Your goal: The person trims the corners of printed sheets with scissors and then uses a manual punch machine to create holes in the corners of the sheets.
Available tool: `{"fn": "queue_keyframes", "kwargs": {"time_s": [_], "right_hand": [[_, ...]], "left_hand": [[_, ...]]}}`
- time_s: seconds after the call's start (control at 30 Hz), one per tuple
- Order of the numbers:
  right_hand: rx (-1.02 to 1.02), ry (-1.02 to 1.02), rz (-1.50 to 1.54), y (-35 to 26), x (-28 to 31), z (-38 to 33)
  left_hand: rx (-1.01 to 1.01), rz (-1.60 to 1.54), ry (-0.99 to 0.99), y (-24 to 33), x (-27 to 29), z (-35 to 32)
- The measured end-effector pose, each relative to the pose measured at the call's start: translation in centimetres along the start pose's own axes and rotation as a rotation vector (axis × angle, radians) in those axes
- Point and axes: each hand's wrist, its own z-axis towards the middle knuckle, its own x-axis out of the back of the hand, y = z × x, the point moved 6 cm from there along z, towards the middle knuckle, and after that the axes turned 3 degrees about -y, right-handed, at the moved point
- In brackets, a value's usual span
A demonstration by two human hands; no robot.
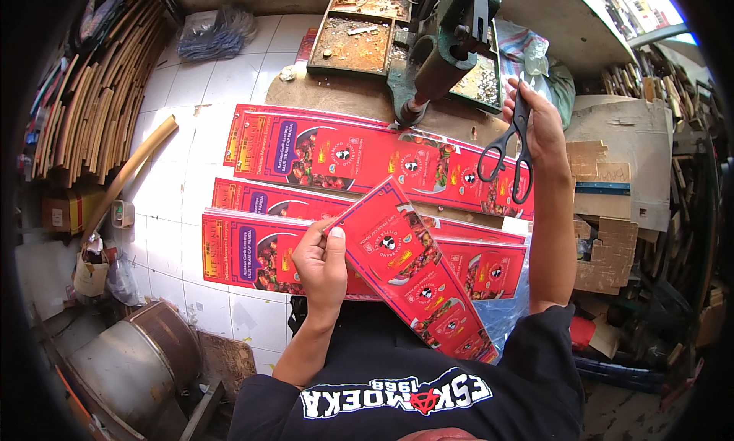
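A long red printed strip slants across the person's front, pinched at its left edge by the left hand, thumb flat on the printed face and fingers mostly hidden. The strip's upper corner points away beyond that hand; its lower end drops to the right, close to the dark T-shirt. Up and to the right of it, the right hand is closed around black-handled scissors, both finger loops hanging clear below the fingers. Matching strips lie in a nearer pile under and left of the left hand, and in a farther pile just beyond it. Ahead of both hands I see a heavy metal press, with a grimy compartmented tray of small bits on its left. Well left of the left hand, a cardboard tube leans, cardboard sheets stand packed together, and a metal drum sits nearer the body. Torn cardboard lies right of the right forearm.
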Motion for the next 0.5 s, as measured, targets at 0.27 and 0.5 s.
{"fn": "queue_keyframes", "kwargs": {"time_s": [0.27,0.5], "right_hand": [[0.073,0.018,-0.210,-4.4,-2.4,15.3],[0.110,0.090,-0.373,-3.4,-5.5,21.5]], "left_hand": [[0.065,-0.020,0.032,-0.6,0.3,-0.1],[0.105,-0.030,0.055,-1.1,1.0,-0.5]]}}
